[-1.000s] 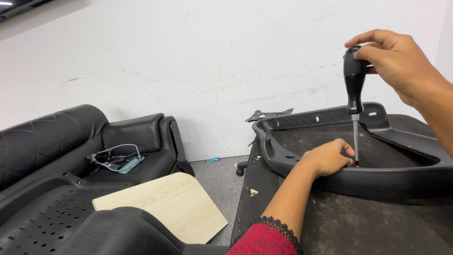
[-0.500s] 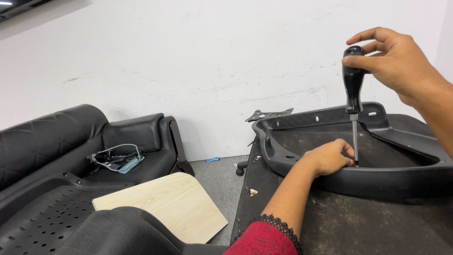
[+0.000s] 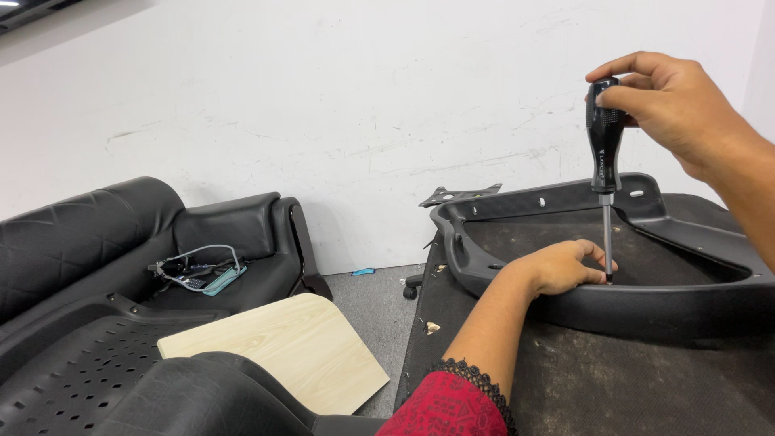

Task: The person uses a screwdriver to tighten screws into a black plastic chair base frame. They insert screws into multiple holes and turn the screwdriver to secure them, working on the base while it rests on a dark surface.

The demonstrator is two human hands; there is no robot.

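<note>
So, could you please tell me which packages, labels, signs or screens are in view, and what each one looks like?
Label: small pale printed marking running lengthwise down the black handle of the screwdriver, held upright by the right hand; too small to make out.
No packages, signs or screens can be made out.

Furniture repair workshop: dismantled chair shells, scuffed wall.

Right hand regripped atop screwdriver: fingers earlier wrapped over handle top, now thumb and fingertips pinch it, index raised. Handle leans slightly further from black plastic frame rim.
</note>
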